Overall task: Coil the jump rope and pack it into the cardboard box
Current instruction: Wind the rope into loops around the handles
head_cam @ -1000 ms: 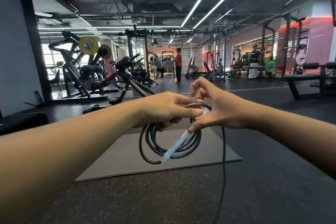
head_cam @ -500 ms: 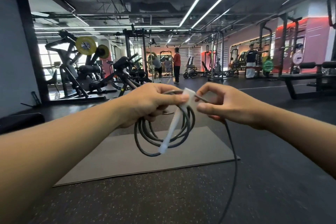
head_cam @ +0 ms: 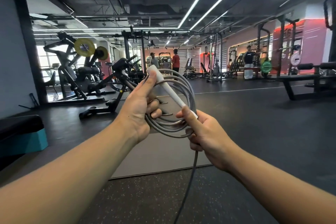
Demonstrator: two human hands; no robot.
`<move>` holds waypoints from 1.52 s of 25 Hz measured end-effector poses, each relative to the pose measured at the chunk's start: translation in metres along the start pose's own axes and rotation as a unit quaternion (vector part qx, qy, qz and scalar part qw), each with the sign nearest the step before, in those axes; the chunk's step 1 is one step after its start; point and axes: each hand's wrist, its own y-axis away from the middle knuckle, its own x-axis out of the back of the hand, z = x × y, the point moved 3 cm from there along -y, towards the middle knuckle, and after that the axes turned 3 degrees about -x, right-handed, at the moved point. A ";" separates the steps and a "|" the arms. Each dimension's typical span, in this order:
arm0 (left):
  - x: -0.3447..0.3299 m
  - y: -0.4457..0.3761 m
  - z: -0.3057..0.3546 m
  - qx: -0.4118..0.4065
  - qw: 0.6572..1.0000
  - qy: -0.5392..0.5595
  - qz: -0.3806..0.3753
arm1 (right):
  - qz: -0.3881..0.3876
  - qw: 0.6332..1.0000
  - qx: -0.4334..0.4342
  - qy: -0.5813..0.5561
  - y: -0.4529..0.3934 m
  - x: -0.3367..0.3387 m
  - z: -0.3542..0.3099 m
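The grey jump rope is wound into several loops held at chest height. My left hand grips the left side of the coil, its thumb pressed on the top of the white handle, which lies slanted across the loops. My right hand is closed on the handle's lower end and the bottom of the coil. A loose rope tail hangs from my right hand down out of view. No cardboard box is in sight.
A grey mat lies on the dark speckled floor below my hands. A teal-sided bench stands at the left. Weight machines and racks fill the back, with people standing far off.
The coil has turned from hanging below my hands to facing me. The white handle has swung up so it points upward, and my right hand has dropped to the coil's bottom.
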 end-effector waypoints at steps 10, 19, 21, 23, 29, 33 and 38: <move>0.021 0.003 -0.026 0.008 0.995 -0.094 0.039 | 0.037 0.998 -0.043 -0.022 -0.006 0.001 -0.005; 0.029 0.002 0.025 -0.134 0.793 -0.581 -0.122 | -0.109 0.954 0.015 0.280 -0.006 0.017 -0.033; 0.008 -0.005 0.037 -0.109 0.727 -0.635 -0.236 | -0.154 0.930 0.047 0.331 -0.011 0.003 -0.041; -0.006 -0.011 0.040 -0.029 0.667 -0.668 -0.328 | -0.187 0.904 0.073 0.376 -0.018 -0.006 -0.047; 0.004 -0.015 0.024 0.138 0.695 -0.609 -0.356 | -0.237 0.858 0.085 0.448 -0.025 -0.009 -0.058; 0.013 0.002 0.010 0.093 0.708 -0.600 -0.361 | -0.246 0.832 0.105 0.485 -0.020 -0.005 -0.062; 0.026 -0.001 0.022 -0.003 0.671 -0.649 -0.359 | -0.239 0.871 0.034 0.428 -0.015 0.008 -0.076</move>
